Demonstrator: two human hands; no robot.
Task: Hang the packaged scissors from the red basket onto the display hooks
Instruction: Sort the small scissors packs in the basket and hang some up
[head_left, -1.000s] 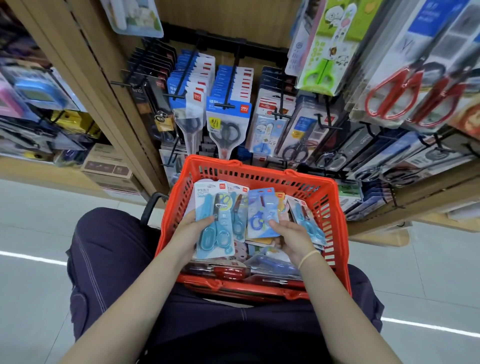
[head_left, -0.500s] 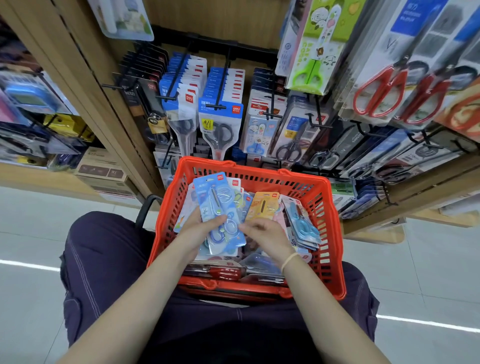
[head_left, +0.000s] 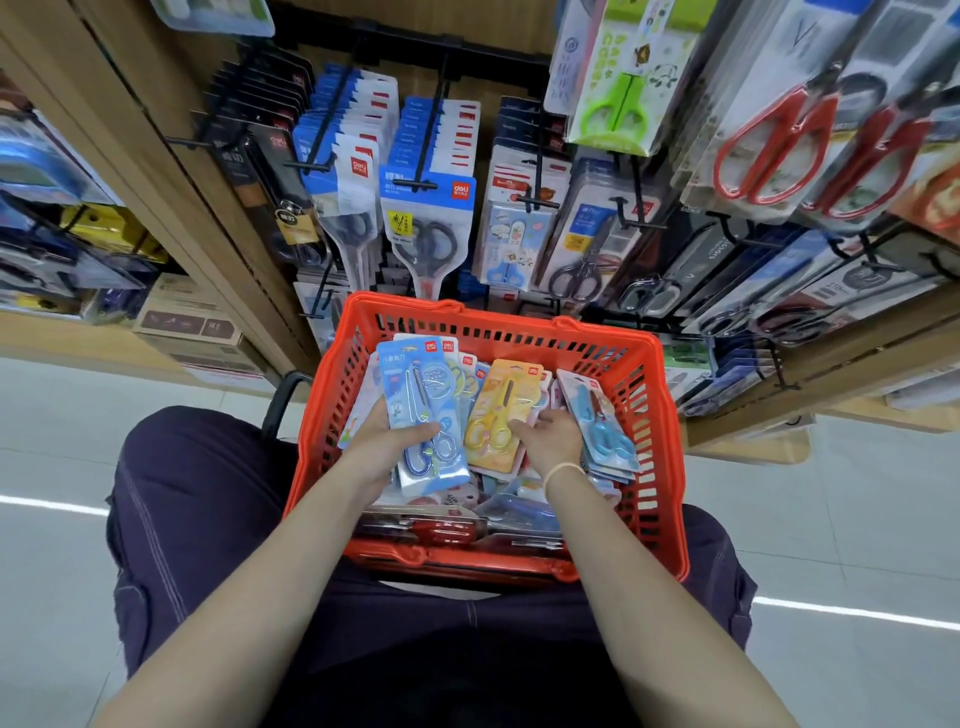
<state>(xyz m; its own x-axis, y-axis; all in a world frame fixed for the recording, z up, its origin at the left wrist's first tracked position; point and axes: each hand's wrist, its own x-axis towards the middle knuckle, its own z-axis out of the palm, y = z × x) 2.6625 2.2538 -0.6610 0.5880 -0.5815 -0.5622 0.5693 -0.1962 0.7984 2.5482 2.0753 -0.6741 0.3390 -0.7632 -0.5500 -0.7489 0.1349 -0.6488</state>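
Scissors packs (head_left: 423, 415) fanned in left hand (head_left: 387, 441), right hand (head_left: 550, 441) pinching yellow pack (head_left: 498, 410); could slip into red basket (head_left: 654, 415)

Red basket (head_left: 652, 415); blue scissors pack (head_left: 423, 410); yellow scissors pack (head_left: 501, 410).

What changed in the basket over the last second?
The left hand swapped its grip from a spread of blue packs to one blue scissors pack, raised upright. The right hand let go of the blue pack it held and now touches a yellow scissors pack that has been uncovered. The red basket stays on the lap.
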